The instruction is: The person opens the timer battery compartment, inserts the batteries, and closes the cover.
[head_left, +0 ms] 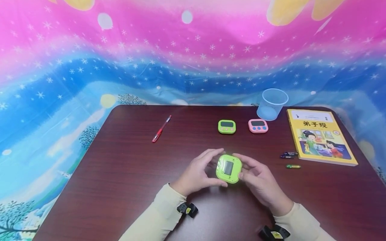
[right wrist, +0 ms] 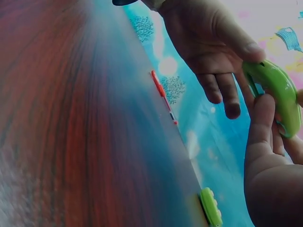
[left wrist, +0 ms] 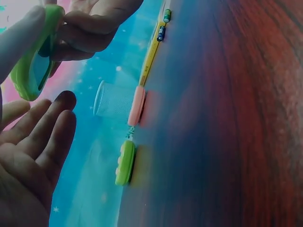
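Observation:
A lime-green digital timer [head_left: 228, 168] is held above the table between both hands, with a grey rectangular panel on the side facing up. My left hand [head_left: 199, 174] holds its left side, thumb along the lower edge and index finger near the upper edge. In the left wrist view, other fingers [left wrist: 47, 137] of this hand are extended, apart from the timer. My right hand [head_left: 265, 185] pinches the timer's right side between thumb and fingers. Behind the hands lie another green timer [head_left: 227, 127] and a pink timer [head_left: 258, 126], both with dark screens.
A red pen [head_left: 162, 129] lies on the left of the dark wooden table [head_left: 120, 167]. At the right are a yellow book [head_left: 324, 137], dark batteries [head_left: 288, 155] and a green battery [head_left: 293, 166]. A translucent blue basket [head_left: 268, 108] stands at the back edge.

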`<state>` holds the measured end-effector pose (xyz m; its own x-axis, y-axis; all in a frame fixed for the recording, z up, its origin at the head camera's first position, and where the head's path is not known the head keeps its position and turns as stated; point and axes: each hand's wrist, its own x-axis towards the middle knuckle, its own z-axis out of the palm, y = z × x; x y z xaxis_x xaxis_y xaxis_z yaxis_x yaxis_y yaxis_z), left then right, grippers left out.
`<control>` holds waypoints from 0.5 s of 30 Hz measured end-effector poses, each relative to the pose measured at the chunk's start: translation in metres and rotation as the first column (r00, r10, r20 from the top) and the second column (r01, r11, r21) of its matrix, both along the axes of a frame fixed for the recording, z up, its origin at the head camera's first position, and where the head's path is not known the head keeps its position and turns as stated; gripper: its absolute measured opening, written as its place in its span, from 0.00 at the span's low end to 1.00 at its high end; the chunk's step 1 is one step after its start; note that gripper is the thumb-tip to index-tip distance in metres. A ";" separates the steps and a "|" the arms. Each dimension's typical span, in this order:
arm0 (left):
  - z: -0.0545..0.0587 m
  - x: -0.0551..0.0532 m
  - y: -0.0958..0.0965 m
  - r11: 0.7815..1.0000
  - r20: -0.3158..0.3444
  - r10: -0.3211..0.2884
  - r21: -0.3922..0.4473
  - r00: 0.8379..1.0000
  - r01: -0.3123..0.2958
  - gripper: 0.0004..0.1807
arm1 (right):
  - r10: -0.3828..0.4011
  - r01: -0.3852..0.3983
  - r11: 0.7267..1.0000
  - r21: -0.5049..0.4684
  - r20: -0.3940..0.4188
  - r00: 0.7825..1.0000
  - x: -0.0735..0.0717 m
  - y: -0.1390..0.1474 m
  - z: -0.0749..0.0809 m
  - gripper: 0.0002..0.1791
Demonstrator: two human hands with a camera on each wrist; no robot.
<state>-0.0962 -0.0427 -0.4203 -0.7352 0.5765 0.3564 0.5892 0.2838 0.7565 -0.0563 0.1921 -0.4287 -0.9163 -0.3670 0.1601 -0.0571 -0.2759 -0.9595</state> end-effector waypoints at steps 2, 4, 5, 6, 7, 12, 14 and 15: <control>0.000 0.000 -0.001 1.000 0.001 -0.019 -0.024 1.000 0.019 0.53 | 0.025 -0.025 1.000 0.000 -0.001 1.000 -0.001 0.001 0.000 0.28; 0.000 0.000 0.000 0.999 -0.003 -0.034 -0.034 0.999 0.034 0.52 | 0.039 -0.039 0.999 0.003 0.002 0.999 -0.001 0.001 0.000 0.28; 0.000 0.000 0.000 0.999 -0.005 -0.037 -0.036 0.999 0.037 0.52 | 0.044 -0.044 0.999 0.005 0.007 0.999 -0.001 0.002 0.000 0.28; 0.000 0.000 0.000 0.999 -0.008 -0.039 -0.036 0.999 0.039 0.51 | 0.047 -0.047 0.999 0.009 0.013 0.999 -0.001 0.002 0.000 0.28; 0.000 0.000 0.000 0.999 -0.012 -0.040 -0.033 0.999 0.039 0.51 | 0.048 -0.048 0.999 0.012 0.018 0.999 -0.001 0.002 0.000 0.28; -0.003 -0.001 0.001 1.000 -0.070 -0.018 0.024 0.997 0.020 0.50 | 0.013 -0.013 1.000 0.019 0.002 1.000 0.001 0.000 0.001 0.28; -0.004 -0.001 0.002 0.999 -0.095 0.004 0.042 0.995 0.000 0.50 | -0.028 0.028 0.999 0.029 -0.029 0.999 0.002 -0.001 0.002 0.27; -0.004 0.000 0.002 0.999 -0.099 0.015 0.049 0.995 -0.011 0.50 | -0.055 0.057 0.997 0.042 -0.048 0.997 0.002 -0.002 0.002 0.26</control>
